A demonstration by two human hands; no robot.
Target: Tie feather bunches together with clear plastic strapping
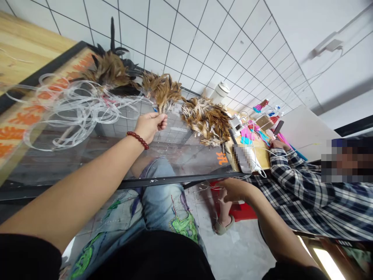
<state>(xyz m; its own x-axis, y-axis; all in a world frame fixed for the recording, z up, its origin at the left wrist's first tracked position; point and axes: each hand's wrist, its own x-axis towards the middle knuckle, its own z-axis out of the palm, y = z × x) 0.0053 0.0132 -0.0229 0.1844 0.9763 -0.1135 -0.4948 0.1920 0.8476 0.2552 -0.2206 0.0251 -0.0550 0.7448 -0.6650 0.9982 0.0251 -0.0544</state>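
The left hand (151, 126) pinches the base of the middle feather bundle (162, 87) at the surface (186, 155), apparently handling it; moving it calls for a firm pinch. The right hand's (237, 189) fingers hang loosely curled; whether they hold anything cannot be told.

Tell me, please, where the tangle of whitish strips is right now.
In the head view, the tangle of whitish strips lies on the left part of the black-edged table, left of the left hand and beside the leftmost feather bundle.
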